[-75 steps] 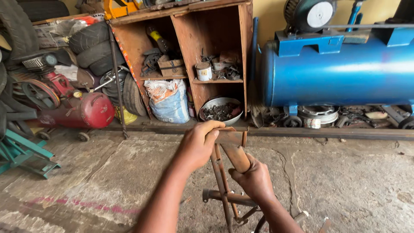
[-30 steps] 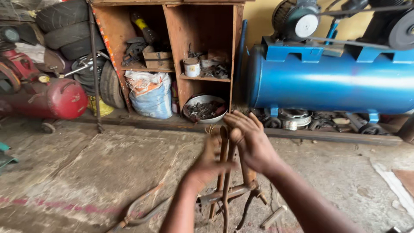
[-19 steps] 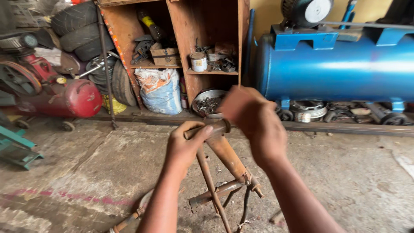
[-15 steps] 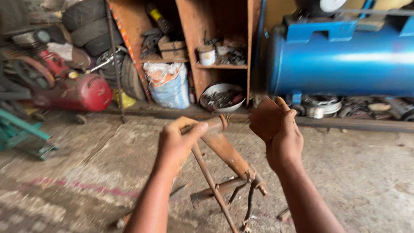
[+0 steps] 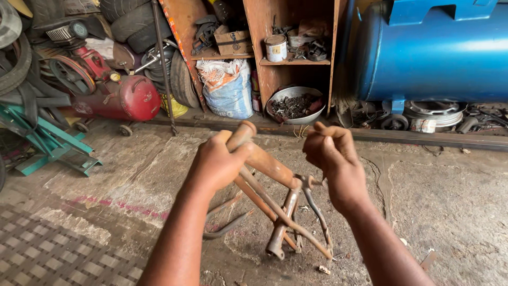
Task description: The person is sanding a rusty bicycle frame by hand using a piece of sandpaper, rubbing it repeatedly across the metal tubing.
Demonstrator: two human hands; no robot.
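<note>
1 rusty bicycle frame (image 5: 270,182) sits clamped in the left hand (image 5: 217,164) fingers; right hand (image 5: 333,156) hangs loosely curled beside it.

place: repair workshop | signs: blue compressor tank (image 5: 434,53), stacked tyres (image 5: 132,21), wooden parts shelf (image 5: 293,61), rusty bicycle frame (image 5: 270,175)

A large blue tank (image 5: 428,53) lies at the far right, with metal discs (image 5: 431,108) beneath it. Left of it stands a wooden shelf unit (image 5: 264,32) holding a paint tin (image 5: 275,47) and a cardboard box (image 5: 233,41); a bowl of scrap parts (image 5: 295,104) and a tied sack (image 5: 228,87) sit below. Farther left are a red tank on wheels (image 5: 127,98), stacked tyres (image 5: 132,21) and a green metal stand (image 5: 45,143).
</note>
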